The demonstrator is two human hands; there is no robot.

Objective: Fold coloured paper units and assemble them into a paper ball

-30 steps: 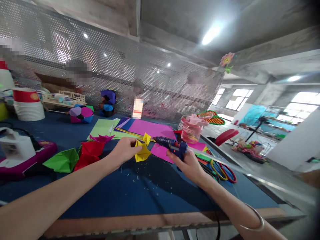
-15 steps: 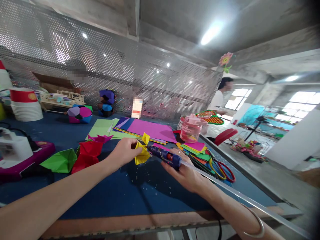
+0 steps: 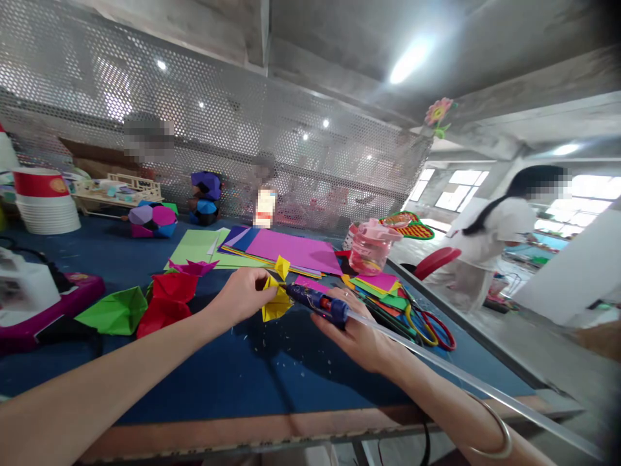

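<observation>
A folded yellow paper piece [image 3: 275,304] is pinched in my left hand [image 3: 247,294], a little above the blue table. My right hand [image 3: 356,333] is closed around a dark blue glue gun [image 3: 315,301], and a long clear glue stick [image 3: 436,356] runs out of its back over my forearm. The gun's tip meets the yellow paper, though the exact contact spot is hard to make out. To the left of my left hand lie red folded paper [image 3: 169,301], green folded paper [image 3: 112,312] and a magenta folded piece [image 3: 193,266].
Coloured sheets [image 3: 295,251] lie behind my hands. On the right are small paper squares [image 3: 381,285], scissors [image 3: 439,330] and a pink jar [image 3: 371,249]. A purple power strip [image 3: 87,291] and stacked cups [image 3: 46,207] stand left. A person [image 3: 499,226] is beyond the table.
The person in the background has moved to the right and is seen more fully. My hands, the yellow paper and the glue gun stay nearly in place; the view shifts slightly.
</observation>
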